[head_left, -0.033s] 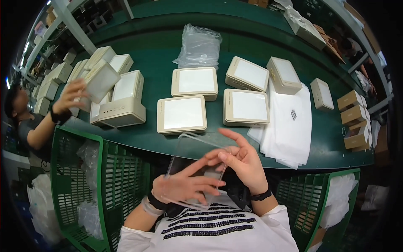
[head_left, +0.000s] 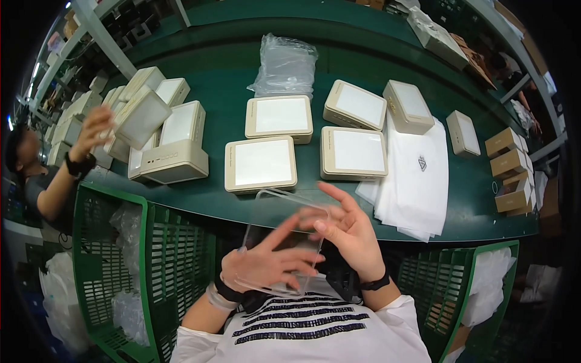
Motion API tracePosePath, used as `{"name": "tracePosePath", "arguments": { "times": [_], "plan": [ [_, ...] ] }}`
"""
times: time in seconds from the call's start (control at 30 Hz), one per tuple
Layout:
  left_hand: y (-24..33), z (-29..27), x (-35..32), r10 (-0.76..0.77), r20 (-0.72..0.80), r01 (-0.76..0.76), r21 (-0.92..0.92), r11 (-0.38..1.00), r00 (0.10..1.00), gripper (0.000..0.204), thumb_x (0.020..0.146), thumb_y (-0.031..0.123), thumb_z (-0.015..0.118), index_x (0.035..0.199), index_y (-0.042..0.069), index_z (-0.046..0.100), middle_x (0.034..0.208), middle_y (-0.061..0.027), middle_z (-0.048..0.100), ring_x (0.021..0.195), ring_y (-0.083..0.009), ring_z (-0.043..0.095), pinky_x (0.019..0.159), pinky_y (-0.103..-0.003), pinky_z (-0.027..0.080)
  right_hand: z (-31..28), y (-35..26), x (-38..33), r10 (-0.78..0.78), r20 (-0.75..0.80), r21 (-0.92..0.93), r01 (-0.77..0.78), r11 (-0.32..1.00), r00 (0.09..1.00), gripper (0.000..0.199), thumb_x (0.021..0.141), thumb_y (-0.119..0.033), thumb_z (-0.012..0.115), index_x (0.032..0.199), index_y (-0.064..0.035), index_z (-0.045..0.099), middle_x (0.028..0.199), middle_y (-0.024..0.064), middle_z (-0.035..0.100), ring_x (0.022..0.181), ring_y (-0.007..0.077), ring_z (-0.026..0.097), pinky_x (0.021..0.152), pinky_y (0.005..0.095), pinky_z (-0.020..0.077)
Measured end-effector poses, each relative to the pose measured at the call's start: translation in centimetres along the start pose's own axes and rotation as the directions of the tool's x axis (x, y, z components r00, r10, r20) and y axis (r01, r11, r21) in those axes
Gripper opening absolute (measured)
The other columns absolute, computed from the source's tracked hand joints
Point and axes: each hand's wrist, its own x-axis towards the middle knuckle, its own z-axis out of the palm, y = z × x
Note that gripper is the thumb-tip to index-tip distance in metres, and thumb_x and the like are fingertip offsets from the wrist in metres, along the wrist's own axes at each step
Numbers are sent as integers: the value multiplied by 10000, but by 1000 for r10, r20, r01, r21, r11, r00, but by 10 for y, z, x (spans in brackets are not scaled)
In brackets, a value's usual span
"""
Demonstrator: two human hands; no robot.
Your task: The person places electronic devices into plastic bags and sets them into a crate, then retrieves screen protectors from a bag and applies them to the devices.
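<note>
A clear, rectangular plastic cover [head_left: 279, 204] is held tilted in front of my body, below the table's front edge. My left hand [head_left: 266, 266] is at its lower left, fingers spread across it and seen partly through the plastic. How its thumb holds the cover is hard to make out. At the right edge, my right hand [head_left: 350, 236] has the cover between thumb and fingers, its index finger raised; some fingertips are blurred. Just beyond lie cream boxes with white tops, the nearest box [head_left: 261, 164] to the left and another box [head_left: 354, 153] to the right.
Folded clear plastic bags [head_left: 284, 66] lie at the back of the green table [head_left: 212, 209]. White sheets [head_left: 417, 175] lie under a box on the right, near small brown cartons [head_left: 508, 166]. Green crates [head_left: 148, 242] flank me. A co-worker's hand [head_left: 94, 133] is beside stacked boxes [head_left: 142, 118].
The clear cover has shifted slightly up and left in my hands. The co-worker's hand has moved a little left, off the stacked box.
</note>
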Motion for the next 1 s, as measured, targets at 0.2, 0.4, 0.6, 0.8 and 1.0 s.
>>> {"name": "tracePosePath", "arguments": {
  "times": [0.2, 0.4, 0.6, 0.8, 1.0],
  "plan": [
    [-15, 3, 7, 407, -282, -292, 372, 881, 869, 1130, 734, 565, 674, 1489, 224, -95, 1433, -187, 323, 1285, -301, 359, 1007, -428, 343, 21, 28, -24, -195, -46, -473, 150, 868, 980, 940, 734, -182, 779, 1448, -6, 194, 1416, 231, 316, 1275, 304, 394, 1016, 379, 369],
    [-21, 1, 6, 502, -332, -421, 288, 860, 799, 1062, 771, 535, 625, 1484, 259, -112, 1440, -156, 320, 1308, -277, 324, 1024, -450, 313, 43, 62, -25, -259, -97, -680, 126, 722, 961, 1205, 597, -252, 877, 1473, -18, 83, 1429, 232, 224, 1299, 345, 325, 1045, 394, 329],
    [-52, -31, -33, 311, -476, -336, 34, 941, 823, 894, 835, 562, 510, 1478, 335, -69, 1447, -250, 260, 1309, -355, 322, 1018, -585, 312, 3, 109, -51, 76, 142, -585, 22, 811, 987, 1280, 563, -281, 891, 1478, -29, 33, 1402, 213, 240, 1270, 345, 343, 1042, 402, 331],
    [-45, -51, -44, 366, -408, -404, -8, 915, 836, 888, 846, 469, 508, 1479, 309, -93, 1439, -242, 285, 1310, -343, 341, 1030, -582, 298, -12, 76, -40, -76, 94, -774, 121, 622, 993, 1304, 579, -336, 876, 1462, 19, -16, 1391, 231, 258, 1290, 349, 316, 1038, 407, 338],
    [-41, -29, -29, 460, -348, -441, 137, 887, 817, 864, 862, 462, 531, 1478, 328, -60, 1416, -296, 282, 1269, -391, 384, 989, -623, 345, -22, -1, -17, -483, 84, -88, 490, 867, 871, 1384, 515, -504, 869, 1487, -90, -27, 1445, 236, 241, 1362, 360, 244, 1080, 488, 275]
  ]
}}
